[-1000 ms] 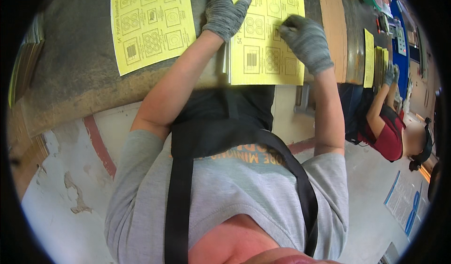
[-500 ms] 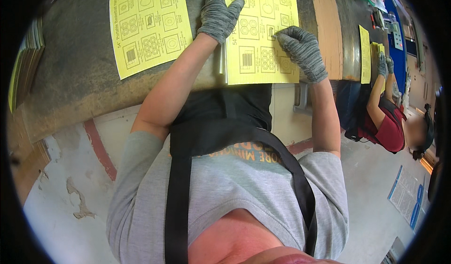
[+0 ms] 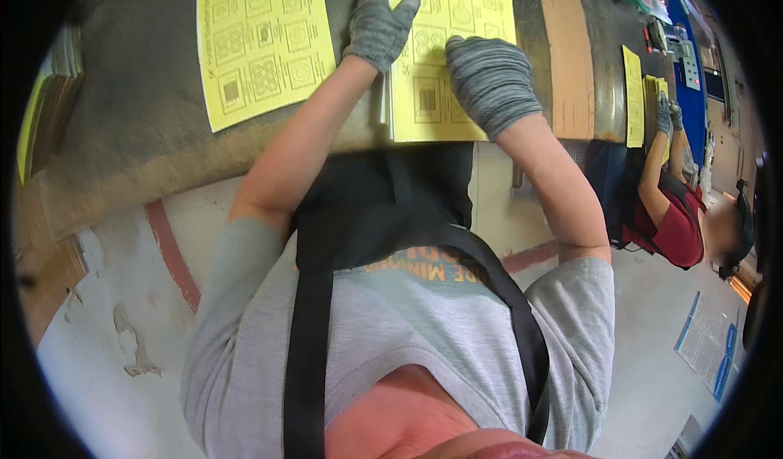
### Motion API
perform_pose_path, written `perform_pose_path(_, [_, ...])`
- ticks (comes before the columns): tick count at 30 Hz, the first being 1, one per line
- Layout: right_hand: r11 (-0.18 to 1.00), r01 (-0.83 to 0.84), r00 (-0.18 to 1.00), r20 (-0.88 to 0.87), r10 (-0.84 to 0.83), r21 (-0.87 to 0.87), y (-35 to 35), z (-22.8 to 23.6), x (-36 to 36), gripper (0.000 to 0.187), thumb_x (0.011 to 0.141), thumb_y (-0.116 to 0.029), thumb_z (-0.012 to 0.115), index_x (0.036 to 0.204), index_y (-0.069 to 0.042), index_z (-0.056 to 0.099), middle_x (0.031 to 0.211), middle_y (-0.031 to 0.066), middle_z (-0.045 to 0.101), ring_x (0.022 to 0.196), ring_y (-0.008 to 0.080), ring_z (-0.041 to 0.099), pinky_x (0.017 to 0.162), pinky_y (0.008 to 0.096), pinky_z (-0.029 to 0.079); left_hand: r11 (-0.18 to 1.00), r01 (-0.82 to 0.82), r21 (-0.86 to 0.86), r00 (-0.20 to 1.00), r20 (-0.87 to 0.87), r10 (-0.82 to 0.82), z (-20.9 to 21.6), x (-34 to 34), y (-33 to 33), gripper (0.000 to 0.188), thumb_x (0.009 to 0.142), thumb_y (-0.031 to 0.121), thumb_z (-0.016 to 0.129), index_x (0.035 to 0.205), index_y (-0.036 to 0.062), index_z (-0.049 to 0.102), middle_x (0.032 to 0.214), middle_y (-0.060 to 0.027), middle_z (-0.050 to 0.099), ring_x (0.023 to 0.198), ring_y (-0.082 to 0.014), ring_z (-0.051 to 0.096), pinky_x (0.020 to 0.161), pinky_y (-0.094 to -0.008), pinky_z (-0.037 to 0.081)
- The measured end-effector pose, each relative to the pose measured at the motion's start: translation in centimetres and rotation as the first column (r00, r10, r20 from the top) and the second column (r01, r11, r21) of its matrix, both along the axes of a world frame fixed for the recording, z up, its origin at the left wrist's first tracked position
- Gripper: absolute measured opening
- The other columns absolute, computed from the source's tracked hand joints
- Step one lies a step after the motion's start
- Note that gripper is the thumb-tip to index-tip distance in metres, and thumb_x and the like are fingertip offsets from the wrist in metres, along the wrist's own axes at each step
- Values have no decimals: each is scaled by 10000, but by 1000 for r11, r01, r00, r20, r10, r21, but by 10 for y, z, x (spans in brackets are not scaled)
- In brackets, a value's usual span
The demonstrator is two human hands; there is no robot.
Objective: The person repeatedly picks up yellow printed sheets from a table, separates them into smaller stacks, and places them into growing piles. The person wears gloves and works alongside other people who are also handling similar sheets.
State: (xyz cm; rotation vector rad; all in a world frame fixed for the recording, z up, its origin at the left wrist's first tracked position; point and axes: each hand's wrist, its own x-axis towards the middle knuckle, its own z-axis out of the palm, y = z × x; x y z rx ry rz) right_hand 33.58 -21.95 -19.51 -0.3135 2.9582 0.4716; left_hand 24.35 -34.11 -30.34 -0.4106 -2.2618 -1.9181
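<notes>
Curled fingers point(image 3: 459, 48), grey-knit-gloved one-o'clock right hand point(image 3: 494, 84); cannot tell if pinching; steady yellow rectangular paper sheet point(image 3: 428, 79) with thumb-spread, grey-knit-gloved, twelve-o'clock left hand point(image 3: 379, 26).

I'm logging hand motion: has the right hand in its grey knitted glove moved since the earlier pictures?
Yes: the right hand has moved left, away from the flat tan strip.

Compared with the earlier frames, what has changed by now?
The right hand has moved left across the yellow sheet beneath it; whether its grip holds anything is hidden. The left hand stays at that sheet's left edge, and the yellow sheet farther left still lies on the table.
</notes>
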Motion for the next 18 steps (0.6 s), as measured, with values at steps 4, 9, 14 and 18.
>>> perform_pose_path(4, [755, 405, 866, -49, -497, -515, 48, 8, 15, 159, 795, -163, 611, 926, -73, 629, 838, 146, 659, 767, 312, 637, 666, 370, 504, 957, 113, -267, 975, 216, -54, -3, 27, -15, 807, 899, 506, 426, 1426, -23, 121, 1465, -275, 131, 1388, -359, 51, 1129, -400, 88])
perform_pose_path(9, [515, 272, 813, -92, -575, -813, 77, -37, 44, 178, 807, -175, 646, 934, -52, 623, 828, 136, 658, 736, 240, 638, 705, 325, 497, 960, 96, -262, 977, 210, -40, -1, 45, -11, 831, 870, 525, 477, 1404, -39, 181, 1444, -290, 172, 1357, -418, 124, 1110, -420, 148])
perform_pose_path(14, [345, 214, 799, -40, -601, -914, 86, -53, 47, 167, 799, -144, 662, 925, -41, 623, 818, 82, 653, 738, 148, 591, 718, 288, 476, 952, 23, -306, 991, 136, 20, 13, 45, -3, 783, 859, 492, 508, 1391, -15, 239, 1436, -274, 207, 1328, -420, 207, 1090, -423, 207])
perform_pose_path(18, [286, 173, 804, -33, -593, -943, 85, -47, 48, 163, 797, -115, 664, 931, -30, 623, 822, 59, 644, 759, 114, 560, 732, 270, 467, 947, 52, -316, 999, 21, -47, 30, 43, -6, 719, 848, 370, 572, 1395, 22, 261, 1392, -251, 303, 1274, -387, 324, 1046, -417, 295])
